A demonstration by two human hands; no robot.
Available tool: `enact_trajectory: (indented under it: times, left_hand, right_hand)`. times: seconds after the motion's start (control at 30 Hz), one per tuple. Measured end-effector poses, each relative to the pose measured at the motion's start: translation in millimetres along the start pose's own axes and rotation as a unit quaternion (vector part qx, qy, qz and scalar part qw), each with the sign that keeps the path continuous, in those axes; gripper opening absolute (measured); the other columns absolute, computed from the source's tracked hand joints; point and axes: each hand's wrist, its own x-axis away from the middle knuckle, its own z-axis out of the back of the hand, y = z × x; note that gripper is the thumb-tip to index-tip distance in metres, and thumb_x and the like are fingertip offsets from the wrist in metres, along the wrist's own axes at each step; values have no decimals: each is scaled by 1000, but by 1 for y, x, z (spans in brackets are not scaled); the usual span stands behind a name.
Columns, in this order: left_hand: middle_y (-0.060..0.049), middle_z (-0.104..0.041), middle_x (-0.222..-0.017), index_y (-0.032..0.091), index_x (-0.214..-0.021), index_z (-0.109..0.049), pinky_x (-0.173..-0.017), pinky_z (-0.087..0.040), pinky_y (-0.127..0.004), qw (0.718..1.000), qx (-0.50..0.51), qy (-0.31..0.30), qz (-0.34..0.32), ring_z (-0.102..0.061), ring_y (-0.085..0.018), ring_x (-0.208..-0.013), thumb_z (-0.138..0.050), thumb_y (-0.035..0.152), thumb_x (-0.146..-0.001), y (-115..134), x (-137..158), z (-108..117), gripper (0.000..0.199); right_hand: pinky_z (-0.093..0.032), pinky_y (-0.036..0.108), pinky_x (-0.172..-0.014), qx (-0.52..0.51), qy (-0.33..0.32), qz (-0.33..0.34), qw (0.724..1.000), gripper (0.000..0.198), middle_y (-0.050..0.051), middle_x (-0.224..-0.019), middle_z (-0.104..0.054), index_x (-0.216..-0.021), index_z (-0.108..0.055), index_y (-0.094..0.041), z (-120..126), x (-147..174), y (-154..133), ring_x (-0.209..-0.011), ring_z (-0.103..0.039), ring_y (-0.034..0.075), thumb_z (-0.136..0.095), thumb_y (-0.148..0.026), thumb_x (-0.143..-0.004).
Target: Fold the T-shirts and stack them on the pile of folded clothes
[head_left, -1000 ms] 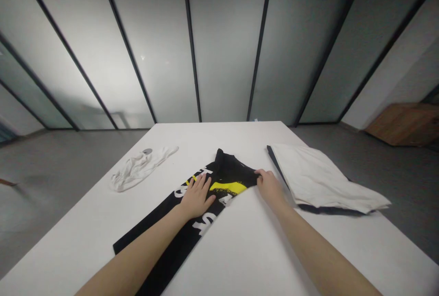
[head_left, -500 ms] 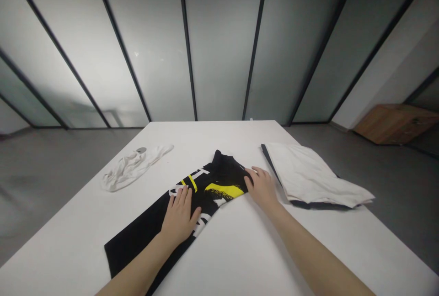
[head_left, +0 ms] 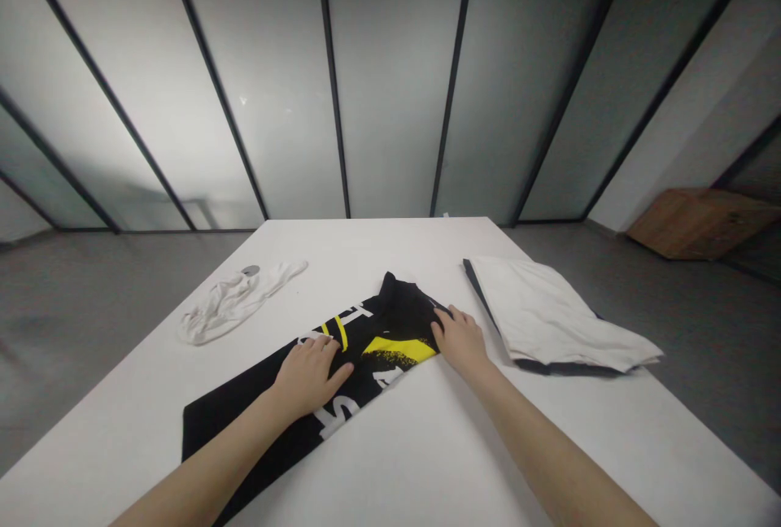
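Note:
A black T-shirt (head_left: 244, 397) with white letters and a yellow patch lies folded lengthwise and slanting across the table, its collar end at the far right. My left hand (head_left: 308, 372) rests on the printed middle of the shirt, fingers stretched out and thumb apart. At the shirt's right end, my right hand (head_left: 460, 340) lies with spread fingers over the dark edge. Neither hand visibly pinches the cloth. The shirt's near left part is partly hidden under my left forearm.
Folded white and dark garments (head_left: 549, 307) are stacked at the right of the white table (head_left: 421, 462). A crumpled white cloth (head_left: 235, 299) lies at the left, with a small grey round thing (head_left: 250, 270) behind it. A wooden cabinet (head_left: 695, 222) stands on the floor beyond.
My left hand has slid a little to the left across the shirt. More of the white lettering shows near its front edge, and the left end has shifted slightly. My right hand has barely moved.

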Motion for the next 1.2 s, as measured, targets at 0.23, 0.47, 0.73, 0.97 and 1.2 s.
enact_trajectory:
  times: [0.23,0.47,0.73,0.97,1.2]
  left_hand:
    - [-15,-76,-107,18,-110,-72,-85,-54,-39,985,99,61,130,-72,-30,-100,-51,53,-102,64,-99,0,42]
    - [-13,-68,-121,20,-127,-69,-100,-49,-42,985,105,117,67,-63,-30,-115,-56,40,-101,74,-93,-43,35]
    - [-12,-67,-121,20,-136,-68,-104,-48,-43,985,124,114,30,-61,-30,-115,-54,37,-102,80,-77,-46,40]
    - [-12,-68,-115,19,-130,-71,-99,-49,-41,987,122,108,18,-63,-28,-107,-51,35,-105,83,-81,-44,36]
    - [-10,-68,-114,21,-109,-75,-102,-48,-43,983,120,142,7,-59,-29,-114,-56,33,-103,79,-91,-43,23]
  right_hand:
    - [-50,44,-109,-402,-23,-16,915,24,12,-123,-68,-112,-71,-21,6,-58,-50,-118,-63,26,-55,-19,-94]
    - [-63,29,-68,-506,-78,-76,856,35,7,-104,-71,-132,-55,-20,-22,-77,-84,-83,-73,18,-53,-31,-99]
    - [-61,29,-78,-524,-69,-87,844,43,10,-120,-72,-138,-52,-19,-34,-39,-59,-86,-73,16,-56,-29,-96]
    - [-55,36,-97,-331,-56,-70,939,67,13,-125,-73,-151,-42,-19,-9,-68,-80,-110,-73,26,-64,-49,-96]
    - [-50,45,-105,-268,-82,-95,955,82,18,-130,-72,-150,-50,-20,-9,-115,-103,-125,-67,37,-85,-35,-78]
